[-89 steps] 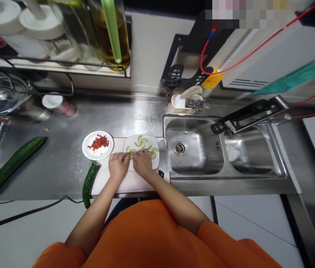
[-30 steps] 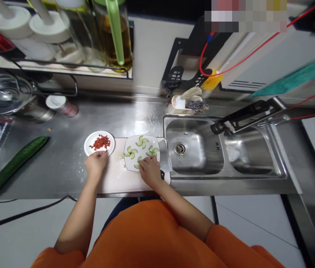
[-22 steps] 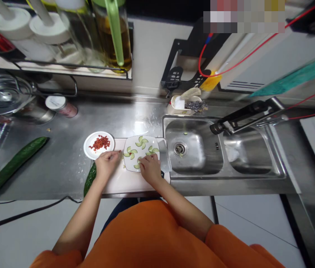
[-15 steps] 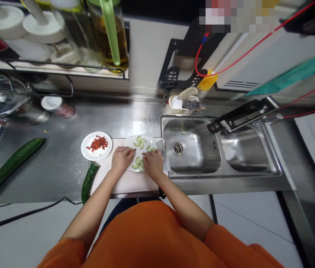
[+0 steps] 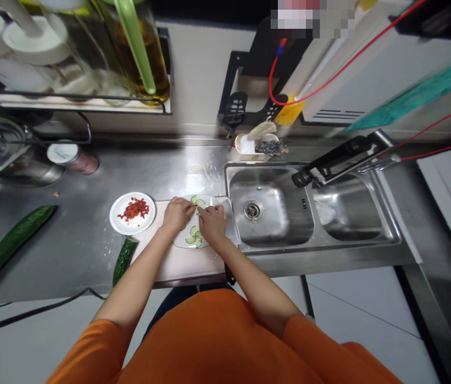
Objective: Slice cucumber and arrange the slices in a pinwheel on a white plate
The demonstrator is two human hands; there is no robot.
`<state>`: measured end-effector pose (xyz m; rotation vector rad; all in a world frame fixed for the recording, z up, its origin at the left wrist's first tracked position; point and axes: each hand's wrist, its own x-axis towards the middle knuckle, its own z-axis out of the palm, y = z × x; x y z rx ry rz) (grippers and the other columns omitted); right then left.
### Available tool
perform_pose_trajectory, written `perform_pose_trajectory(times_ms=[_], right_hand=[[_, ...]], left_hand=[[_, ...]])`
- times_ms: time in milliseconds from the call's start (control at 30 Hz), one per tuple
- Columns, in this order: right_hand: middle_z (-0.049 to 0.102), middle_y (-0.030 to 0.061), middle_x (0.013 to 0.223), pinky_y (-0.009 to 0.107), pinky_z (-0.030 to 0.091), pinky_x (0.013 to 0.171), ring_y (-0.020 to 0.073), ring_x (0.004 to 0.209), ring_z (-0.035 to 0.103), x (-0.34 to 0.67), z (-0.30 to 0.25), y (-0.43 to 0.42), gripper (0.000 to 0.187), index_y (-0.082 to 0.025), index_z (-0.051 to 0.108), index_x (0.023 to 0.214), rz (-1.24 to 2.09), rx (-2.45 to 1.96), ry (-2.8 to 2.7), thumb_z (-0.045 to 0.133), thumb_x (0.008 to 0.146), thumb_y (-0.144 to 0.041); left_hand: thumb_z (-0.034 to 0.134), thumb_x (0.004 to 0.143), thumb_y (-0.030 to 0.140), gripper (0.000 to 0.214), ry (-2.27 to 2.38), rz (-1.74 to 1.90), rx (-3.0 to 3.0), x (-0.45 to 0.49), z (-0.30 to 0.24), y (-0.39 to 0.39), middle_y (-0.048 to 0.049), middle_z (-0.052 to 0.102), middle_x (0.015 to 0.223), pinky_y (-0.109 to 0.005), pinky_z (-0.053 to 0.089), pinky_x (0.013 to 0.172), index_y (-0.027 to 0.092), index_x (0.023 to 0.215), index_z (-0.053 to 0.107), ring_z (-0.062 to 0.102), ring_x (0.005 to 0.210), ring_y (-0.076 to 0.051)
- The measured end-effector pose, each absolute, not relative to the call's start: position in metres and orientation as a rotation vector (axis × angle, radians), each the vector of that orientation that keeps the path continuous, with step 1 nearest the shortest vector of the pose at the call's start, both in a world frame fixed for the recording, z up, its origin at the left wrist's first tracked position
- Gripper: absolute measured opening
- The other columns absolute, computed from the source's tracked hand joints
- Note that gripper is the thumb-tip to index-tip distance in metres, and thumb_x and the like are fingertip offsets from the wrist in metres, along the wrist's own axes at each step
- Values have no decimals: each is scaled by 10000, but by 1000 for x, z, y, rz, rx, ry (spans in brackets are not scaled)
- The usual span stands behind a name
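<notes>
A white square plate [image 5: 183, 243] with cucumber slices [image 5: 193, 237] arranged in pinwheels lies on a pale cutting board [image 5: 177, 264]. My left hand [image 5: 177, 213] and my right hand [image 5: 212, 223] meet over the plate's far part, fingertips pinched together near the slices. What the fingers hold is too small to make out. A round white plate [image 5: 132, 214] with chopped red bits sits just left of the board. A cut cucumber piece [image 5: 123, 260] lies at the board's left edge.
A whole cucumber [image 5: 7, 248] lies far left on the steel counter. A double sink [image 5: 273, 210] with a black tap [image 5: 331, 160] is on the right. A knife handle [image 5: 228, 274] shows at the board's right. A shelf with oil bottles [image 5: 137, 58] hangs behind.
My left hand went to the red-bits plate, then came back over the square plate. Both hands now meet further back on it. The view shifted slightly left.
</notes>
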<state>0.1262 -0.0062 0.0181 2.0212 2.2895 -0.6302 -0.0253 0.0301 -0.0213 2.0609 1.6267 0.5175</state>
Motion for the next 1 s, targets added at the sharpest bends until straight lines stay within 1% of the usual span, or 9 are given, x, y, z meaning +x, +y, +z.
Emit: perform_pose_trajectory(times_ms=[133, 300, 533, 1000], right_hand=[[574, 112, 1194, 373, 376, 796, 282, 1104, 353, 125, 17, -3, 405, -313, 533, 1347, -629, 2018, 2279, 404, 964, -299], [578, 123, 1190, 379, 378, 796, 285, 1095, 357, 124, 17, 0, 421, -297, 526, 1362, -676, 2008, 2262, 389, 963, -289], [583, 113, 1186, 386, 378, 795, 286, 1093, 355, 124, 9, 1, 405, -290, 549, 1333, -658, 2008, 2297, 362, 973, -291], [586, 116, 1178, 386, 383, 809, 284, 1092, 362, 123, 8, 3, 406, -271, 550, 1331, -682, 2006, 2295, 375, 965, -287]], left_hand=[[507, 855, 286, 231, 1620, 474, 2072, -23, -20, 31, -68, 698, 829, -348, 426, 852, 193, 791, 709, 572, 815, -197], [515, 848, 291, 222, 1647, 464, 2064, -23, -20, 33, -60, 695, 810, -351, 426, 856, 198, 780, 705, 571, 815, -200], [519, 830, 274, 211, 1652, 439, 2077, -23, -22, 34, -63, 688, 783, -354, 422, 855, 194, 743, 694, 574, 795, -196], [519, 839, 290, 225, 1672, 431, 2064, -23, -26, 35, -67, 702, 820, -360, 432, 863, 204, 813, 725, 582, 838, -210]])
